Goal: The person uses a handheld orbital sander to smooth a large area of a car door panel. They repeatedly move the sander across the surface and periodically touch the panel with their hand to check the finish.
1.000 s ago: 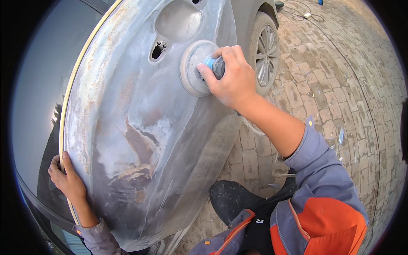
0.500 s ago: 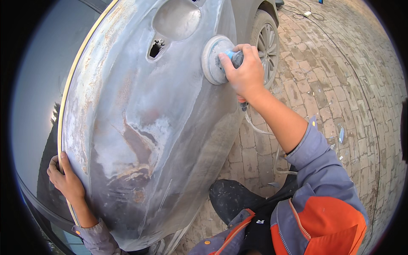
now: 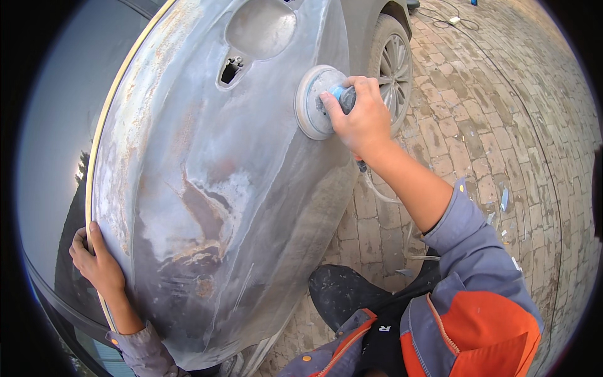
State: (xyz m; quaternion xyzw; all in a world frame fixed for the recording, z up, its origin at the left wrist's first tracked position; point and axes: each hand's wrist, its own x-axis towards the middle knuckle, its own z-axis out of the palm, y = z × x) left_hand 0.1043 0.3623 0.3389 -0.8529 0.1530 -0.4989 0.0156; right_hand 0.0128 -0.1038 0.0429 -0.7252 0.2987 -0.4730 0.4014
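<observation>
My right hand (image 3: 364, 113) is wrapped round the dark grip of a round sander (image 3: 317, 102), its thumb on the tool's top. The sander's broad disc lies against the grey car side panel (image 3: 264, 182), near the recess of the door handle (image 3: 260, 28). A pale hose (image 3: 380, 193) hangs below the tool. My left hand (image 3: 99, 262) rests at the panel's upper edge. Its thumb lies on the panel side, apart from the bent fingers, which reach over the yellowish strip (image 3: 94, 157) onto the window side.
The panel shows patches of rust, bare metal and filler. Dark window glass (image 3: 63, 163) lies at the left. A wheel (image 3: 392, 75) stands beyond the sander. On the brick paving (image 3: 465, 113) are scraps and a long dark cable (image 3: 534, 135). My knee (image 3: 342, 295) is close beside the panel.
The sander and my right hand have moved a little nearer to me along the panel. My left hand has stayed in nearly the same place.
</observation>
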